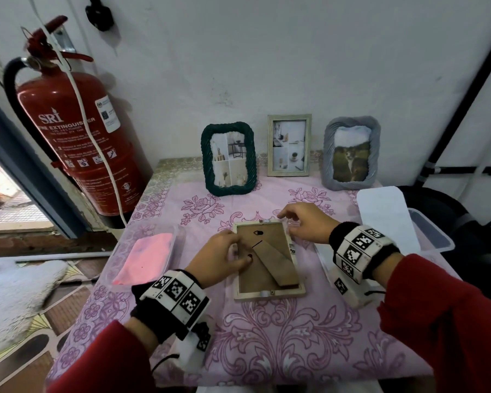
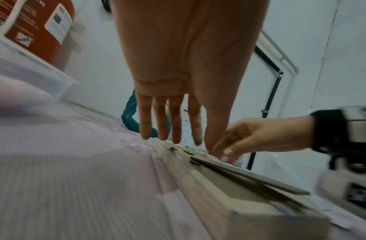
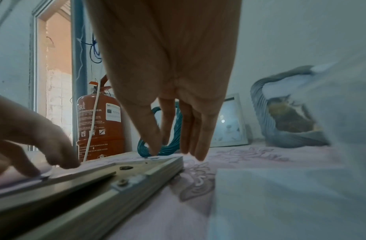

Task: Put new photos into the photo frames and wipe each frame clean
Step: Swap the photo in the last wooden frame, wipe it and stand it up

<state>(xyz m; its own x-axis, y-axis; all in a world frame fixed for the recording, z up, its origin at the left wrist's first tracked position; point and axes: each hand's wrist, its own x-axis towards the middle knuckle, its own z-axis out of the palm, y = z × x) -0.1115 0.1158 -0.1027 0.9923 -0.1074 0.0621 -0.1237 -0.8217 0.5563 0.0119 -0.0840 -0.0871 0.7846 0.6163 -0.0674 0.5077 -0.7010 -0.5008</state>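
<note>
A pale wooden frame lay face down on the pink flowered tablecloth, its brown backing board and fold-out stand turned up to the room. The left hand rested over the frame's left edge, fingers straight and hanging loose with their tips at the rim, thumb lying on the backing board. The left wrist view showed those fingers spread a little and holding nothing. The right hand reached to the frame's far right corner. In the right wrist view its thumb and forefinger came down together at the top edge, close to a small metal tab, the other fingers straight alongside; whether they actually pinched the tab, I could not tell.

Against the wall at the back stood three more frames, upright and in a row: a dark green woven frame on the left, a slim light frame in the middle, and a grey ruffled frame on the right with an animal photo in it. To the left of the face-down frame sat a clear tray with a pink cloth inside. On the right a clear plastic box hung over the table edge with a white sheet lying across it. A red fire extinguisher stood by the wall, left of the table.
</note>
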